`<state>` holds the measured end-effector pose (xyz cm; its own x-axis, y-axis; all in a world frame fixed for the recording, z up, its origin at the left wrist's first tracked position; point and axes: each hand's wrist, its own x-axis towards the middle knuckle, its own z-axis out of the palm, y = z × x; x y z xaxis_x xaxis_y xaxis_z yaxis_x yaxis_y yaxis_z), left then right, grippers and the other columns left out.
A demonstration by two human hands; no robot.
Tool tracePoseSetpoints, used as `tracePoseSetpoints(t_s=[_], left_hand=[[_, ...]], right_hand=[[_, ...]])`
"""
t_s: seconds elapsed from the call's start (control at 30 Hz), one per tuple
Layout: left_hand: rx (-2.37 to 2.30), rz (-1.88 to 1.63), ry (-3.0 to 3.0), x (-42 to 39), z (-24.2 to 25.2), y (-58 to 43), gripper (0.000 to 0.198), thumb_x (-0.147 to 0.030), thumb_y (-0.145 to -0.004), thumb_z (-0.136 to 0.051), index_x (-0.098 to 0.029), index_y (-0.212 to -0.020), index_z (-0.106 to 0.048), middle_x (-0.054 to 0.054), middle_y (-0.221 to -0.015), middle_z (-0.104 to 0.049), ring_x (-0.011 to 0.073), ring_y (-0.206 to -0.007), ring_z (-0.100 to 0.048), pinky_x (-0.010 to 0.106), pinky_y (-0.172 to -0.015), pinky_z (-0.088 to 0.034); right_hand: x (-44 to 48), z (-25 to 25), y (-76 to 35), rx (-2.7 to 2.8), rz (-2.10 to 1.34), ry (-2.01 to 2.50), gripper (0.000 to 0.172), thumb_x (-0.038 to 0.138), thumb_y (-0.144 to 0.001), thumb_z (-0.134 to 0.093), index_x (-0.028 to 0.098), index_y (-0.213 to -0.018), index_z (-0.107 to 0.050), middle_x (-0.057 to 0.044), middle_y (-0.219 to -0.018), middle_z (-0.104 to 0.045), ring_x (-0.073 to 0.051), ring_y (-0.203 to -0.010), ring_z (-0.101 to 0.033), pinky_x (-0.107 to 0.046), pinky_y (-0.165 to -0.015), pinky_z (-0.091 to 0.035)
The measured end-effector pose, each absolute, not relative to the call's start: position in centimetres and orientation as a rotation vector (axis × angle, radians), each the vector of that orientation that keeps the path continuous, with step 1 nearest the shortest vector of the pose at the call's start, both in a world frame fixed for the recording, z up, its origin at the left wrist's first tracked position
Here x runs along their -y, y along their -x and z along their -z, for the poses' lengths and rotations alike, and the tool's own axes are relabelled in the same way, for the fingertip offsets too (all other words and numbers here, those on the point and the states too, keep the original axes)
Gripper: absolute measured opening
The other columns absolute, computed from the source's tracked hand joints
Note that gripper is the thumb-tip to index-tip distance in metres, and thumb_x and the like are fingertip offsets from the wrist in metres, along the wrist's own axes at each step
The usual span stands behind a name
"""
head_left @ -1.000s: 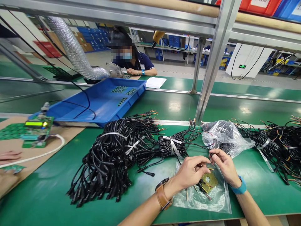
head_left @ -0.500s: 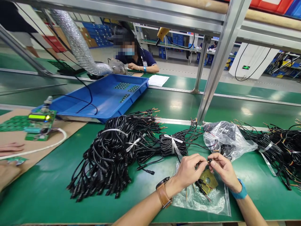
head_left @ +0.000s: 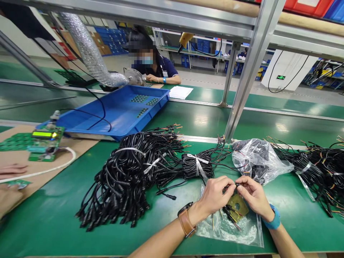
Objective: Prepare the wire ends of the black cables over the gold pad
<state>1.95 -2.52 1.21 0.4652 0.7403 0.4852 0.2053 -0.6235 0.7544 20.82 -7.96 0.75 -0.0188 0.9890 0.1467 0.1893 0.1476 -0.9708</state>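
Observation:
My left hand (head_left: 218,192) pinches the end of a thin wire, mostly hidden by the fingers. Fingertips almost touching it, my right hand (head_left: 253,195) grips a small black connector (head_left: 237,185). Below both hands a yellowish plate (head_left: 240,208) with a round hole lies on a clear plastic bag (head_left: 228,231), with short black leads (head_left: 231,216) beside it. Just left and behind is a tied coil of black cable (head_left: 197,165). A clear bag of black parts (head_left: 259,159) stands behind my right hand.
Large bundles of black cables (head_left: 120,179) lie at left, more (head_left: 317,165) at right. Behind are a blue tray (head_left: 120,122) and a metal post (head_left: 244,71). A circuit board with display (head_left: 44,143) and another person's hands (head_left: 10,197) are far left. Someone masked (head_left: 158,70) sits opposite.
My right hand has moved slightly left, closer to my left hand, and the wire end between them is less visible. The person standing at the back left has shifted right.

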Motion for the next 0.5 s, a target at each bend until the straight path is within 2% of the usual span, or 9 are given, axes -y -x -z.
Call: tracePoseSetpoints(t_s=[0.1,0.2,0.3,0.33,0.43,0.5], left_hand=[[-0.797,-1.072,-2.109,2.5,-1.3,-1.9,0.017,-0.019,-0.094,-0.055,-0.018,-0.08,-0.066,0.001,-0.076,-0.068,0.0125,-0.066,-0.061,0.024,-0.063,-0.042],[-0.758,-0.967,-2.104,2.3,-1.7,-1.5,0.006,-0.022,-0.091,-0.059,-0.018,-0.091,-0.063,0.003,-0.083,-0.068,0.0162,-0.076,-0.064,0.026,-0.07,-0.046],[-0.695,-0.868,-2.077,2.1,-2.0,-1.0,0.022,-0.02,-0.085,-0.061,-0.016,-0.106,-0.056,0.006,-0.095,-0.067,0.0192,-0.088,-0.065,0.028,-0.078,-0.05],[-0.693,-0.854,-2.068,2.0,-2.0,-0.9,0.022,-0.019,-0.085,-0.059,-0.016,-0.106,-0.055,0.007,-0.097,-0.066,0.0191,-0.089,-0.064,0.028,-0.078,-0.05],[-0.719,-0.85,-2.074,1.6,-1.8,-0.8,0.005,-0.017,-0.089,-0.051,-0.018,-0.094,-0.053,0.004,-0.088,-0.063,0.0171,-0.08,-0.061,0.027,-0.072,-0.047],[-0.725,-0.877,-2.096,1.5,-1.4,-0.9,0.006,-0.017,-0.091,-0.05,-0.019,-0.086,-0.052,0.003,-0.081,-0.061,0.0158,-0.073,-0.058,0.026,-0.066,-0.043]], right_hand=[[7.9,-0.8,-20.8,1.505,-0.92,1.259,0.023,0.041,-0.096,-0.064,0.021,-0.106,-0.07,-0.007,-0.096,-0.07,-0.018,-0.081,-0.068,-0.026,-0.072,-0.057],[7.8,-0.7,-20.8,1.541,-0.838,1.271,0.022,0.039,-0.096,-0.063,0.02,-0.106,-0.07,-0.007,-0.098,-0.07,-0.019,-0.086,-0.069,-0.027,-0.076,-0.058],[7.8,-0.5,-21.0,1.535,-0.762,1.306,0.022,0.039,-0.096,-0.062,0.02,-0.105,-0.069,-0.007,-0.095,-0.07,-0.019,-0.082,-0.069,-0.027,-0.074,-0.058],[7.8,-0.5,-21.1,1.532,-0.741,1.319,0.022,0.038,-0.096,-0.062,0.02,-0.105,-0.069,-0.007,-0.093,-0.07,-0.018,-0.08,-0.069,-0.027,-0.073,-0.058],[7.8,-0.6,-21.2,1.551,-0.703,1.328,0.02,0.037,-0.096,-0.063,0.019,-0.104,-0.069,-0.006,-0.091,-0.07,-0.017,-0.077,-0.068,-0.026,-0.07,-0.057],[7.7,-0.6,-21.2,1.592,-0.702,1.316,0.018,0.035,-0.095,-0.063,0.02,-0.104,-0.069,-0.007,-0.093,-0.07,-0.018,-0.079,-0.069,-0.026,-0.072,-0.058]])
